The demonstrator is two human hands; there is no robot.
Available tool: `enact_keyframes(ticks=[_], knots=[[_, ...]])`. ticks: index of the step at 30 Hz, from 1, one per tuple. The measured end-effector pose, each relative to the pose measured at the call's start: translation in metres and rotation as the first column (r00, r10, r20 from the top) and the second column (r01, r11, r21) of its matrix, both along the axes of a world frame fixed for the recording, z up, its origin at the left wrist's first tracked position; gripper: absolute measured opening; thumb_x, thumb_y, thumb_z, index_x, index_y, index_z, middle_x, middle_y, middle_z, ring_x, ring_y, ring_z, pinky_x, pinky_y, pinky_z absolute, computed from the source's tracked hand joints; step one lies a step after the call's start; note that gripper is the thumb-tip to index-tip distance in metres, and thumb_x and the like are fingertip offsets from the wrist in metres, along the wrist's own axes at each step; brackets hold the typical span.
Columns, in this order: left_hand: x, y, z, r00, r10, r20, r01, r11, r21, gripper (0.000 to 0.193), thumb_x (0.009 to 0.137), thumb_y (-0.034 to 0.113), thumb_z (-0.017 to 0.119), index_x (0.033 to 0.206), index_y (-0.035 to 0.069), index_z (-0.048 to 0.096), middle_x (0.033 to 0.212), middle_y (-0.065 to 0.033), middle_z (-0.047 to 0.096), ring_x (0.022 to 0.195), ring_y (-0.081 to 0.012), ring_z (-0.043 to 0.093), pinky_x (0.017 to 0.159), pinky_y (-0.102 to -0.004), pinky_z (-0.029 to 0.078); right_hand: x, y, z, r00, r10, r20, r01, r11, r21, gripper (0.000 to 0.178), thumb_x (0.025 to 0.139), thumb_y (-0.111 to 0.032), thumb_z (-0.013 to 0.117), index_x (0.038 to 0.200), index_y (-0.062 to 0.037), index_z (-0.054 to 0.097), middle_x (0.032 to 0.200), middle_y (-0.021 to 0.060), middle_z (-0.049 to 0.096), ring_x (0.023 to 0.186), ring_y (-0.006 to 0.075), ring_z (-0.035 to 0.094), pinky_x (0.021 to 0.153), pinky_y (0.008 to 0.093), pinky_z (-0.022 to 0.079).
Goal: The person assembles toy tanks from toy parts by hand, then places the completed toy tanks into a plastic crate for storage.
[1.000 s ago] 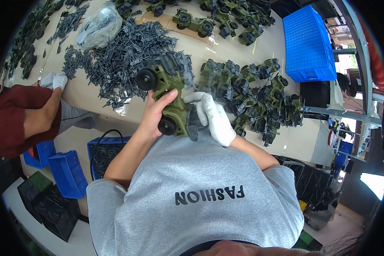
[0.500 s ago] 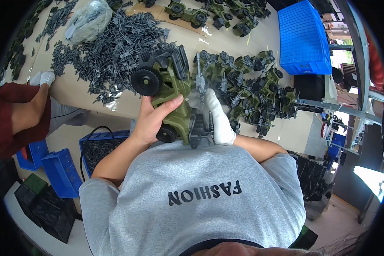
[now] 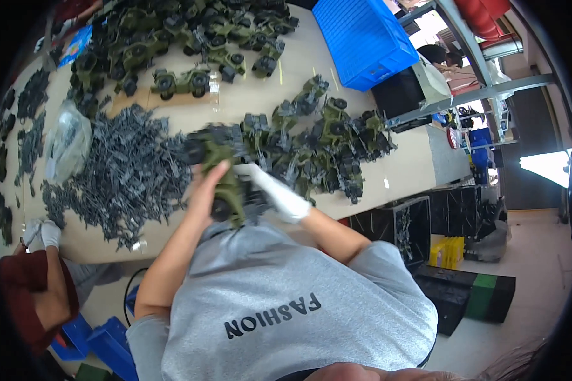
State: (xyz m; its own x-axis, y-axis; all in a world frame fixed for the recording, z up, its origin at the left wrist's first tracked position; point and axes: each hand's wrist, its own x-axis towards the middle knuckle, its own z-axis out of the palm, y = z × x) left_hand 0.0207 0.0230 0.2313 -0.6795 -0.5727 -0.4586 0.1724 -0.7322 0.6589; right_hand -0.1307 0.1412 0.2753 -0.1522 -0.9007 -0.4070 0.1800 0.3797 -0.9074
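Note:
My bare left hand (image 3: 203,193) grips an olive-green toy jeep (image 3: 229,197) with black wheels, held tilted above the table's near edge, close to my chest. My right hand (image 3: 279,193), in a white glove, is against the jeep's right side. Its fingertips are blurred and partly hidden, so their grip does not show. Dark grey parts show along that side, too smeared to make out. Left of the jeep lies a large pile of small grey plastic parts (image 3: 130,168). Several green toy jeeps with grey guns (image 3: 324,149) crowd together to the right.
More jeeps (image 3: 133,54) fill the far side of the table (image 3: 184,114). A clear plastic bag (image 3: 68,143) lies left of the pile. A blue crate (image 3: 365,41) stands at the far right. Another person's gloved hands (image 3: 47,233) are at the left edge. Blue bins (image 3: 111,346) sit below.
My view has swung to the right and shows more of the far table. Both hands stay at the jeep, which is now blurred by motion. The co-worker's second gloved hand shows more clearly.

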Motion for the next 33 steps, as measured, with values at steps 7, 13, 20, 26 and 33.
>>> enact_keyframes(ticks=[7, 13, 20, 26, 33], knots=[[-0.086, 0.025, 0.012, 0.818, -0.563, -0.118, 0.475, 0.776, -0.415, 0.076, 0.102, 0.041, 0.059, 0.162, 0.013, 0.022, 0.153, -0.0153, 0.046, 0.14, -0.0264, 0.043, 0.11, -0.0413, 0.041, -0.164, 0.082, 0.069, 0.599, -0.773, 0.209, 0.789, 0.614, 0.014, 0.038, 0.095, -0.027, 0.061, 0.129, -0.0109, 0.062, 0.114, 0.0028, 0.067, 0.097, 0.0203, 0.066, 0.087, 0.0425, 0.054], [-0.002, -0.029, -0.022, 0.941, -0.334, 0.052, 0.338, 0.924, -0.178, 0.048, 0.103, 0.038, 0.059, 0.143, 0.012, 0.052, 0.129, -0.0063, 0.064, 0.117, -0.0165, 0.06, 0.097, -0.0348, 0.048, -0.326, 0.097, 0.015, 0.54, -0.735, -0.41, 0.836, 0.525, 0.16, 0.035, 0.088, -0.038, 0.074, 0.115, -0.0162, 0.068, 0.104, 0.0054, 0.071, 0.095, 0.0238, 0.068, 0.08, 0.0412, 0.056], [0.099, -0.057, -0.042, 0.957, 0.228, 0.181, -0.222, 0.974, -0.049, 0.038, 0.104, 0.03, 0.056, 0.136, 0.01, 0.054, 0.119, -0.0065, 0.065, 0.107, -0.0183, 0.064, 0.091, -0.0344, 0.051, -0.171, -0.25, -0.052, 0.214, 0.057, -0.975, -0.22, 0.975, 0.009, 0.087, 0.077, -0.054, 0.08, 0.142, -0.0029, 0.051, 0.139, 0.0244, 0.056, 0.133, 0.0379, 0.051, 0.11, 0.0439, 0.043], [0.124, -0.046, -0.047, 0.912, 0.401, 0.086, -0.407, 0.91, 0.08, 0.034, 0.105, 0.028, 0.055, 0.134, 0.01, 0.056, 0.116, -0.0056, 0.066, 0.104, -0.0177, 0.066, 0.089, -0.0332, 0.054, -0.085, -0.401, -0.105, -0.087, 0.354, -0.931, -0.282, 0.888, 0.364, 0.079, 0.073, -0.045, 0.085, 0.141, -0.021, 0.053, 0.155, 0.0225, 0.035, 0.128, 0.043, 0.053, 0.102, 0.0512, 0.05], [0.115, -0.074, -0.08, 0.923, 0.365, -0.119, -0.309, 0.891, 0.333, 0.042, 0.104, 0.035, 0.054, 0.137, 0.009, 0.053, 0.117, -0.0084, 0.067, 0.107, -0.0234, 0.066, 0.093, -0.041, 0.054, -0.12, -0.352, -0.157, 0.337, 0.204, -0.919, -0.256, 0.959, 0.119, 0.045, 0.077, -0.022, 0.081, 0.118, -0.0125, 0.065, 0.138, 0.0207, 0.048, 0.116, 0.0372, 0.058, 0.095, 0.0449, 0.053]])
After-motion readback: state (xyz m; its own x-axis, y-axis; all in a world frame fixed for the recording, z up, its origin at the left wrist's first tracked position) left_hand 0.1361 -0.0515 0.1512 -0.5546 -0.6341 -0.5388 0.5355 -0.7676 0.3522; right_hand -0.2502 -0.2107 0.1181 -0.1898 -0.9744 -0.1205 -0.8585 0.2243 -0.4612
